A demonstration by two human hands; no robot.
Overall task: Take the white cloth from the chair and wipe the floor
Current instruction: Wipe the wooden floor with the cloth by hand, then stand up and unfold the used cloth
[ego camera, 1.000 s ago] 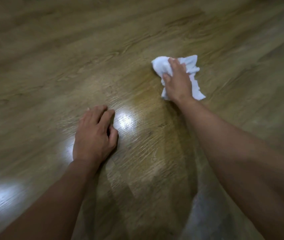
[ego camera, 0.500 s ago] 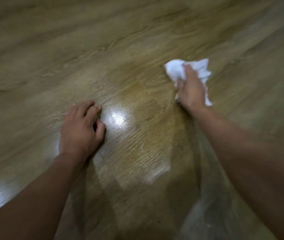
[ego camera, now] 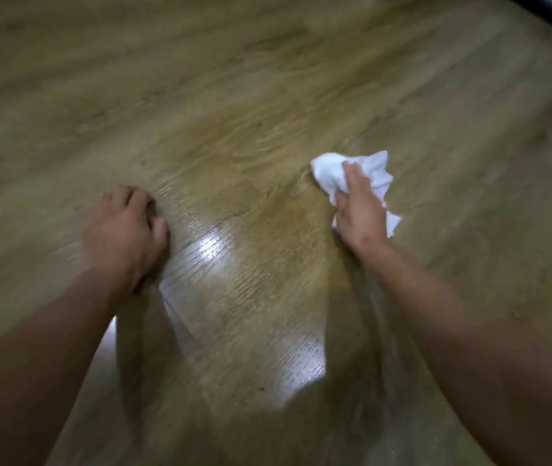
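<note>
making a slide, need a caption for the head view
Right hand presses a white cloth on the wood floor.

Dim, motion-blurred; glare on floor (ego camera: 212,247)

view: head, single | from: above, worn on head | facing: forward and down, onto floor (ego camera: 268,95) | range: close, both forearms reach in from bottom edge | clarity: blurred, perhaps from motion | shared: none, one view only
</note>
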